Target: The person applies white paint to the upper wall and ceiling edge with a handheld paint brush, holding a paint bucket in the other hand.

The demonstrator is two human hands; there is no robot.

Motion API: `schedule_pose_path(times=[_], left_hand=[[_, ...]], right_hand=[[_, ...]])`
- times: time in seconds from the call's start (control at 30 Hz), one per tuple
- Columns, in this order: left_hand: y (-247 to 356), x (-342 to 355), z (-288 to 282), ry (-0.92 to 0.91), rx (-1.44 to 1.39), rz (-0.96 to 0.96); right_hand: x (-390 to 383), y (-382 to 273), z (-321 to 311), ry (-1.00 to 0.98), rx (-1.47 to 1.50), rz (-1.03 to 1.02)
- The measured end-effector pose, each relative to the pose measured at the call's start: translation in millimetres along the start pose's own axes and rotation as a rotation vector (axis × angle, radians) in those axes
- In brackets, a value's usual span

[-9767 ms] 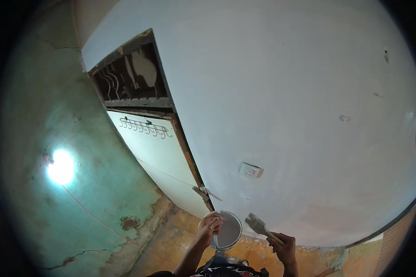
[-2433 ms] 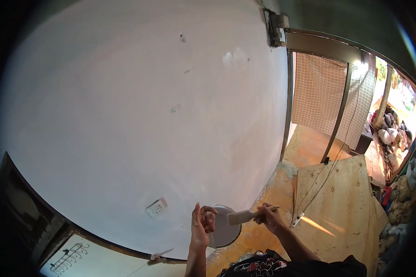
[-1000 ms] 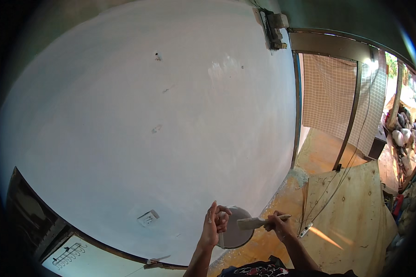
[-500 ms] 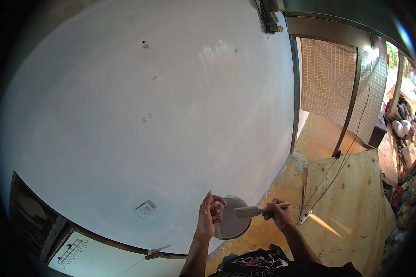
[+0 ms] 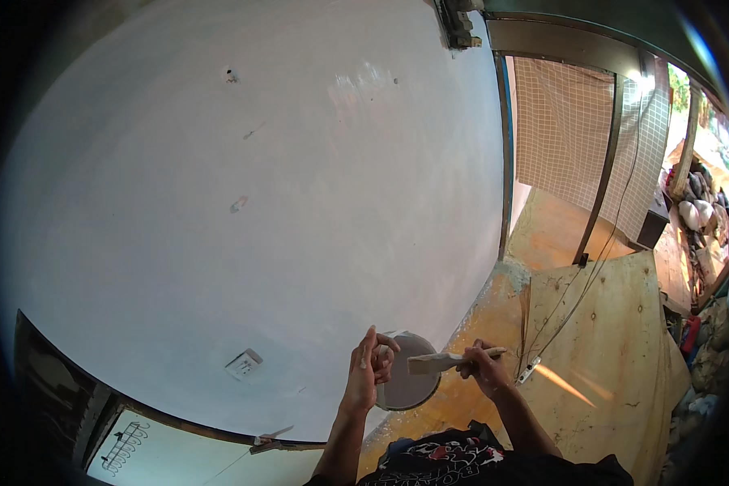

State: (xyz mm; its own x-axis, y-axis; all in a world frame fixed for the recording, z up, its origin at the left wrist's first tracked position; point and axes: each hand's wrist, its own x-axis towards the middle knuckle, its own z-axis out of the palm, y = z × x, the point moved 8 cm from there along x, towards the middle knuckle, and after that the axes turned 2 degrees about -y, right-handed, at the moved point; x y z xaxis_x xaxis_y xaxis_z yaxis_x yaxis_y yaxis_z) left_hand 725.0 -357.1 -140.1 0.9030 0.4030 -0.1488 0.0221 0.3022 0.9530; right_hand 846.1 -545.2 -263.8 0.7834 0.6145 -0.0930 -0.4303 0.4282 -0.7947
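Our right fingers [image 5: 479, 362] are clenching a flat brush [image 5: 441, 361] by its handle, while our left fingers [image 5: 382, 364] are curling at the left side of a round bucket [image 5: 417, 407], apparently grasping it by its handle, though our palm is partly hiding that hold. The brush is lying almost level from right to left: its long axis is running across our front, its bristles pointing toward our left hand and its handle end sticking out past our right fist. From our right fingers, the bucket is sitting just to the left, and the bristles are showing over the right part of its mouth, above the grey liquid [image 5: 403, 390] inside. We are not managing to tell how high they are hanging over it. Our left hand is being the nearer one to the bucket. Beneath, the orange floor [image 5: 482, 332] is meeting the pale wall [image 5: 300, 202] along its far edge, and a plywood sheet [image 5: 599, 324] is covering the floor to our right.
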Motion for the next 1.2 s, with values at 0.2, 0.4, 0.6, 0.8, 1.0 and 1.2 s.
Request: schedule_pose_path(times=[0.2, 0.4, 0.6, 0.8, 1.0, 1.2], left_hand=[[2.0, 1.5, 5.2, -0.004, 0.01, 0.002], [6.5, -1.1, 9.9, -0.005, -0.003, 0.01], [7.4, -1.6, 11.4, -0.025, 0.024, -0.005], [12.2, 3.6, 12.7, -0.026, 0.025, -0.019], [13.4, 12.0, 7.0, -0.038, 0.021, -0.013], [13.6, 7.6, 3.6, -0.028, 0.041, -0.012]], right_hand=[[1.1, -8.0, -4.2, 0.009, -0.054, -0.031], [-6.1, -17.3, -9.1, 0.03, -0.043, -0.041], [-7.5, -16.0, -16.9, 0.045, 0.019, -0.041], [-0.6, -20.2, -9.0, 0.035, 0.038, -0.033], [9.9, -10.8, -8.9, 0.01, 0.062, -0.021], [6.9, -11.7, -5.3, 0.001, 0.058, -0.038]])
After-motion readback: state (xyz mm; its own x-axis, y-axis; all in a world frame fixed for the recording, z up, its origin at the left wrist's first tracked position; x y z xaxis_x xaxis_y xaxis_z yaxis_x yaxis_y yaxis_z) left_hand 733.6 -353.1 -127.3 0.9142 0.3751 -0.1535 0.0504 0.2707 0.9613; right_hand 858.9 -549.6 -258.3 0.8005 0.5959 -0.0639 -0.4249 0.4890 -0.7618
